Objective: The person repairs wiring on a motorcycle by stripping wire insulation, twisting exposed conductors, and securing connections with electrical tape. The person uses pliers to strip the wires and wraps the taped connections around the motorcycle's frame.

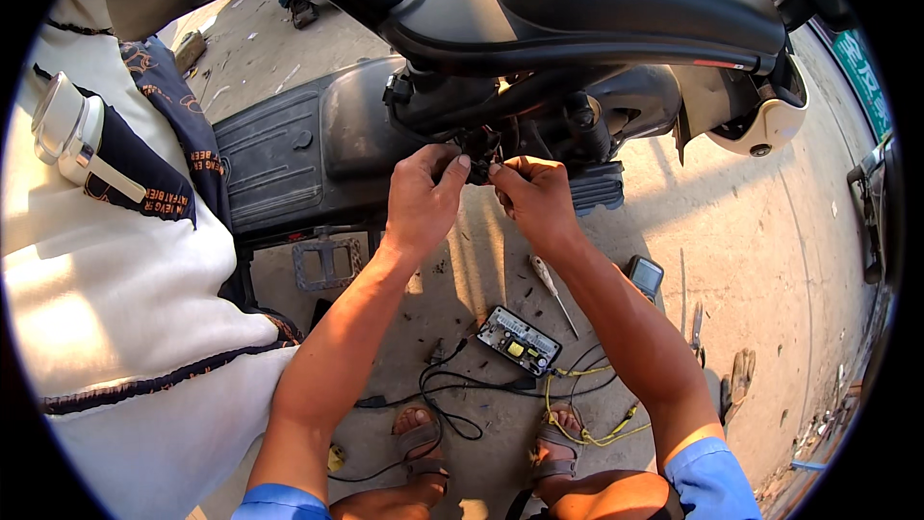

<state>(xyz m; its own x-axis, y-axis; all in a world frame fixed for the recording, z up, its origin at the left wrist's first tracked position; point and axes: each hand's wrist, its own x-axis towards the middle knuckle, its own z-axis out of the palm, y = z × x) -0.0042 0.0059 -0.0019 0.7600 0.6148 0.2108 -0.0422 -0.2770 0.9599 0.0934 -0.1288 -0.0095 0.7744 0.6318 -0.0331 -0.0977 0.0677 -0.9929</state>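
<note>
A bundle of dark wires hangs from the opening under the seat of an electric scooter. My left hand is closed on the near left side of this bundle, its thumb pressed toward the fingers. From the other side my right hand pinches the bundle between thumb and forefinger. The two hands are close together, fingertips almost meeting. Shadow and the fingers hide the exact wire ends. Left of the hands runs the scooter's ribbed black footboard.
On the ground lie an exposed circuit board with black and yellow cables, a screwdriver, a meter, scissor-like tool and gloves. A pale padded cover drapes at left. A white helmet hangs at the scooter's right.
</note>
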